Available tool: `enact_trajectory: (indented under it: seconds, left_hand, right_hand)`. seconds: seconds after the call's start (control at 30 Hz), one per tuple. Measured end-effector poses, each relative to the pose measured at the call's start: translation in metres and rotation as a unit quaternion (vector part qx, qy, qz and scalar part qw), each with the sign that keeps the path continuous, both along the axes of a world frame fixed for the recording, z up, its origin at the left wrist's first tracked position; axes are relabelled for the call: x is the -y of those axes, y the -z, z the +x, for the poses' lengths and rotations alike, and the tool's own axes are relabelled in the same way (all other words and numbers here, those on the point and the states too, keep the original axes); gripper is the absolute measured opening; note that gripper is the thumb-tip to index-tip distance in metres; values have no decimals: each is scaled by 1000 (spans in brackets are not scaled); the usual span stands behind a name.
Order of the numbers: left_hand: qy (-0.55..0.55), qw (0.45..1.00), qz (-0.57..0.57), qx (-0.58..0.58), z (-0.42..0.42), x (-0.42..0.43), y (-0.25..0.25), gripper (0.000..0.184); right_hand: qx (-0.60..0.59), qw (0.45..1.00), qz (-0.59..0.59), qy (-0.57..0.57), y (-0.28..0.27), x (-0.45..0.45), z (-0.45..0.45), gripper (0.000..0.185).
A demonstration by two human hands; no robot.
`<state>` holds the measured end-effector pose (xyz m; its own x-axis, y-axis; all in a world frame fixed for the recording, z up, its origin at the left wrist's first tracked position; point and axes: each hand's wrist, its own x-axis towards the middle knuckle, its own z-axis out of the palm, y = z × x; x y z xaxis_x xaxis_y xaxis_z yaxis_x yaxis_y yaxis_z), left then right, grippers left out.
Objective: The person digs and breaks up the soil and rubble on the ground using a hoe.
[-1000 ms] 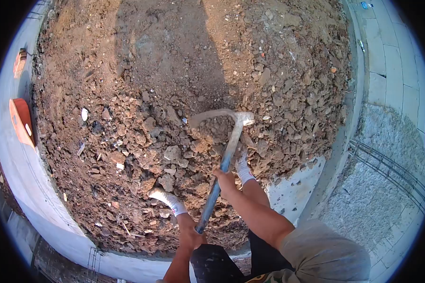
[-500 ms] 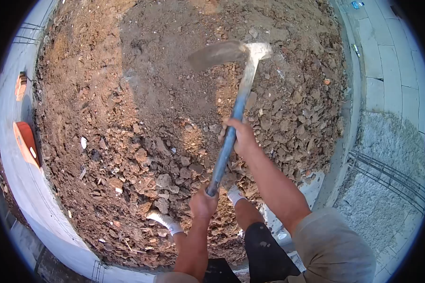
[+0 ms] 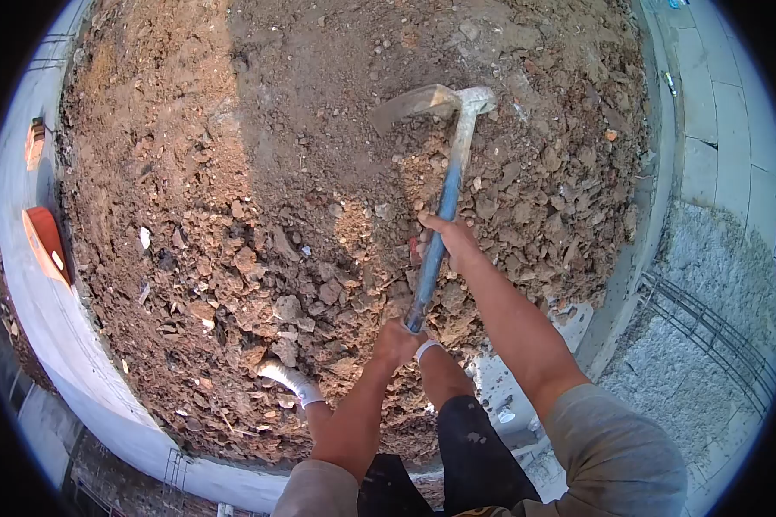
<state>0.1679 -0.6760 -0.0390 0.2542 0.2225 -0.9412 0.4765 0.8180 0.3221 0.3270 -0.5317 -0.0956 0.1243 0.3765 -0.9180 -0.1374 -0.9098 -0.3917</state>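
Note:
A hoe (image 3: 446, 202) with a blue-painted handle and a pale, worn metal neck slants across the middle of the head view. Its broad blade (image 3: 416, 107) points left, over or against the brown soil; whether it touches is unclear. My left hand (image 3: 397, 342) is wrapped round the handle's lower end, close to my body. Farther up the shaft, my right hand (image 3: 453, 241) is closed round it too. Loose broken clods (image 3: 306, 293) lie beneath both hands, while smoother soil (image 3: 310, 103) spreads beyond the blade.
A low concrete edge (image 3: 103, 362) borders the dirt on the left, with an orange curved object (image 3: 46, 244) on it. At right are a concrete kerb (image 3: 661, 155), paving and protruding steel bars (image 3: 707, 323). My shoe (image 3: 284, 376) stands among the clods.
The hoe head has come slightly nearer relative to the ground, and its blade looks more foreshortened. Both hands have shifted right in the view, the left one also upward. Both grips remain closed.

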Motion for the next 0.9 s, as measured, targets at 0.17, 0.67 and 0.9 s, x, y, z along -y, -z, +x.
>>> enact_trajectory:
  seconds: [0.17,0.67,0.9]
  left_hand:
    - [140,987,-52,-64,-57,101,-40,43]
    - [49,972,89,-214,-284,198,-72,36]
    - [-141,975,90,-145,-346,90,-7,29]
  right_hand:
    - [-60,980,-74,177,16,96,-20,13]
    - [-240,966,16,99,-68,118,-286,12]
    - [-116,983,95,-111,47,-8,-421,11]
